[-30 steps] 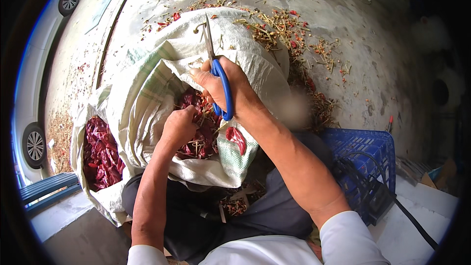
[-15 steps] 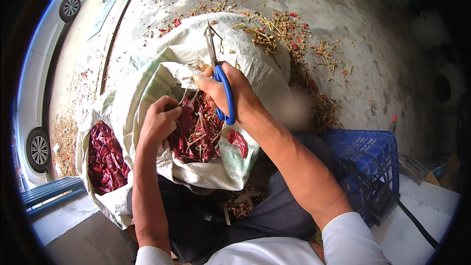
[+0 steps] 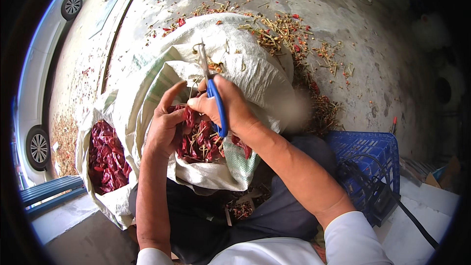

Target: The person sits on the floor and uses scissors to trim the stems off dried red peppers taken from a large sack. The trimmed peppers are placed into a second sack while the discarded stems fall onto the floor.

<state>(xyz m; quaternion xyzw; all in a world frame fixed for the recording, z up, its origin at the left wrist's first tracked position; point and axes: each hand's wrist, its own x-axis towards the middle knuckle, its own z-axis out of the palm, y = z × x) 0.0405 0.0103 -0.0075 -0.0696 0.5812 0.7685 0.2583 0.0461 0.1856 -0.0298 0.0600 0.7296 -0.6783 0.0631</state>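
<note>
Chillies lie in the sack under both hands, stems showing among them. The right hand grips the scissors, fingers curled round the handles, blades towards twelve o'clock. The left hand has its index finger and thumb spread beside one chilli; whether they pinch it I cannot tell. Work looks partway: at eight o'clock from the hands, a second sack holds chillies with hardly a stem visible; loose stems litter one to two o'clock; many stemmed chillies seem left.
</note>
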